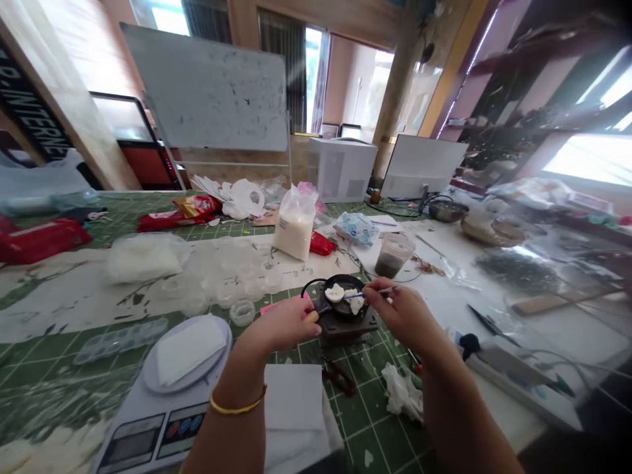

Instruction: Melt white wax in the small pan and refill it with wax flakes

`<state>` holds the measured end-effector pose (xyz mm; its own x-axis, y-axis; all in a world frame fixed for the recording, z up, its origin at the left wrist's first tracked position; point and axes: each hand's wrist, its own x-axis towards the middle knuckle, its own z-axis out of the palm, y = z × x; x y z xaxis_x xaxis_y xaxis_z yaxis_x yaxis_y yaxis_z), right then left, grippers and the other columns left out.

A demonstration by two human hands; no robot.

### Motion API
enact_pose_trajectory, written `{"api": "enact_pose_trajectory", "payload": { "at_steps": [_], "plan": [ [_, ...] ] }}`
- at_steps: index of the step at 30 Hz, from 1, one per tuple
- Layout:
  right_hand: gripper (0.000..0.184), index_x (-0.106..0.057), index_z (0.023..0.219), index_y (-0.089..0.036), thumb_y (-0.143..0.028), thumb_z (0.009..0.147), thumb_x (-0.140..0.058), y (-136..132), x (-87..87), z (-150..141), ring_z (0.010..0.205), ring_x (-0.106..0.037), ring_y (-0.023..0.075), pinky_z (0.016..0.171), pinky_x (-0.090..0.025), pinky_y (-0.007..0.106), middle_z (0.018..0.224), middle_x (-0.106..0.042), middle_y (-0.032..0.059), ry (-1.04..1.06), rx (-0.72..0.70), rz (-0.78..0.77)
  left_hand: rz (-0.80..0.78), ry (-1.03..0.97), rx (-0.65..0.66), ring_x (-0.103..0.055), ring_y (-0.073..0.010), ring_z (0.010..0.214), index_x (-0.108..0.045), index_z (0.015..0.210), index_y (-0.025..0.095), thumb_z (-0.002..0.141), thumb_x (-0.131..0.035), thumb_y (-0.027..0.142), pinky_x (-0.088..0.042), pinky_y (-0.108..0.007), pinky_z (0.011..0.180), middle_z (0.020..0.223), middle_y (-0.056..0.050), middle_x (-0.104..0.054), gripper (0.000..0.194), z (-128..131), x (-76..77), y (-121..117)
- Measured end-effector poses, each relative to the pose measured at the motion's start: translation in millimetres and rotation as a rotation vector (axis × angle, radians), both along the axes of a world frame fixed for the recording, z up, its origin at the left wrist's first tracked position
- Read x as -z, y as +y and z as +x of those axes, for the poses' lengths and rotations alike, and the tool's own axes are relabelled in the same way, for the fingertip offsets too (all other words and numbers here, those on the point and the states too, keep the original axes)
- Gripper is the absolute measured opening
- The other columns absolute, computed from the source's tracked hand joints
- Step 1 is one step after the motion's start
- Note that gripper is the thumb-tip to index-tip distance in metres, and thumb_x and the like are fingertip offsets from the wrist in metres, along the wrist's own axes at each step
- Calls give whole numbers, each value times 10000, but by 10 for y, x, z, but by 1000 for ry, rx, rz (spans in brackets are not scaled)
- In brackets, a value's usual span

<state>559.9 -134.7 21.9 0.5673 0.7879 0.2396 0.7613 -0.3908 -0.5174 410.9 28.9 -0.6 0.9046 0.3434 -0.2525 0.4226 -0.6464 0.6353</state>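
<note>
Small black pan [340, 313] held at centre of the work mat, between both hands, its base at or just above a dark square hot plate [345, 331]; contact not resolved. Left hand [279, 322] closed around the pan's short handle [311, 316], on the pan's left side. Right hand [399, 313] in a tight pinch on a thin stick [378, 291], which extends left over the pan. Stick tip lies at the white lumps [334, 292] inside the pan; contact unclear. Gold bangle [237, 405] on left wrist. Near left: digital kitchen scale [158, 421] bearing a round plate [185, 355]. Far of pan: bag of white granules [295, 224]. Near right: crumpled tissue [402, 392] on green cutting mat [375, 421].
</note>
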Motion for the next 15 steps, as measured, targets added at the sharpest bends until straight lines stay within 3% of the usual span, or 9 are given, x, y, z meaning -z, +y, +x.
{"api": "enact_pose_trajectory", "payload": {
  "at_steps": [5, 15],
  "plan": [
    [290, -606, 889, -227, -434, 855, -406, 36, 30, 46, 679, -592, 157, 626, -412, 258, 760, -669, 7, 62, 34, 137, 149, -8, -29, -530, -163, 632, -514, 702, 185, 752, -432, 337, -329, -246, 521, 720, -34, -590, 180, 12, 19, 60],
    [278, -603, 827, -224, -402, 865, -393, 128, 83, 51, 661, -598, 165, 600, -406, 255, 715, -667, 15, 65, -50, 47, 138, -15, -63, -515, -169, 632, -503, 657, 192, 811, -355, 426, -308, -255, 529, 676, -30, -574, 317, 54, 113, 108]
  ]
}}
